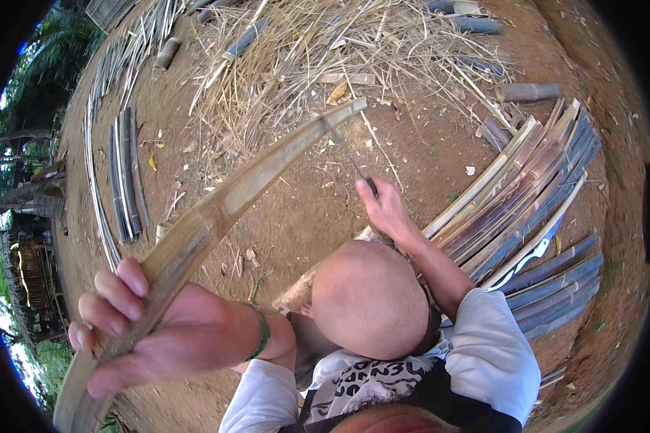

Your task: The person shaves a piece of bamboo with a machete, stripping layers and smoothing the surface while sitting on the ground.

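Observation:
My left hand, with a green band at the wrist, grips a long split bamboo strip near its close end, fingers on one side and thumb on the other. The strip slants away to the upper right, its pale inner face showing. My right hand is closed round the dark handle of a knife. The thin knife blade points up and left and meets or crosses the strip near its far end; whether it cuts into it I cannot tell. My bare knee is bent below my right hand.
Split bamboo pieces lie stacked at right, beside a white and blue curved handle and more dark slats. Shavings pile up ahead. Further strips lie at left on the dirt ground. A short bamboo tube rests far right.

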`<state>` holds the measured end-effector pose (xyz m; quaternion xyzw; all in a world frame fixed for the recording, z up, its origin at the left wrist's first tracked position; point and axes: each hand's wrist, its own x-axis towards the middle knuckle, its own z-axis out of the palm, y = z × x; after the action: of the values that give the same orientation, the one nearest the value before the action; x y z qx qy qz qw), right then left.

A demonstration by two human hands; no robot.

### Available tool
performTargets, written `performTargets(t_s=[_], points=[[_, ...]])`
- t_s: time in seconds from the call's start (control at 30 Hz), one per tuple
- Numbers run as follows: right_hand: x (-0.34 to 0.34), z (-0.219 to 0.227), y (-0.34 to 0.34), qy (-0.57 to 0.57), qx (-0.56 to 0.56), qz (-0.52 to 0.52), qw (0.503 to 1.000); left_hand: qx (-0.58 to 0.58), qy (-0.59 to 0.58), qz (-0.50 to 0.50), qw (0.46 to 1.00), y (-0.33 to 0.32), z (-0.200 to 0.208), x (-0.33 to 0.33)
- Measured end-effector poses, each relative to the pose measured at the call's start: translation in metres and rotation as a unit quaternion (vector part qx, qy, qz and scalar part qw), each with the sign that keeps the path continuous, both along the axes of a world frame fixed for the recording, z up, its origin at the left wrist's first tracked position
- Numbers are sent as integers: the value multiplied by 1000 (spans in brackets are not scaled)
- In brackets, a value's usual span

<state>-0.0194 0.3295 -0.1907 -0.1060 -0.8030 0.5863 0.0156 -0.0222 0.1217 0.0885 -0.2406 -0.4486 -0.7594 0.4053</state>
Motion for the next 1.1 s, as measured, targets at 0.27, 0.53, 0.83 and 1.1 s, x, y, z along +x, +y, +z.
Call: performTargets(t_s=[0.27, 0.53, 0.83, 1.1], points=[[12, -43, 13, 0, 20, -17, 1000, 29, -21, 100, 994, 15, 1, 4], [28, -19, 9, 25, 43, 25, 998, 48, -3, 8, 999, -9, -13, 16], [-7, -78, 15, -69, 80, -93, 990, 58, -22, 84, 995, -27, -25, 10], [-20, -132, 41, -187, 38, -136, 972, 99, -84, 190, 973, -18, -23, -3]])
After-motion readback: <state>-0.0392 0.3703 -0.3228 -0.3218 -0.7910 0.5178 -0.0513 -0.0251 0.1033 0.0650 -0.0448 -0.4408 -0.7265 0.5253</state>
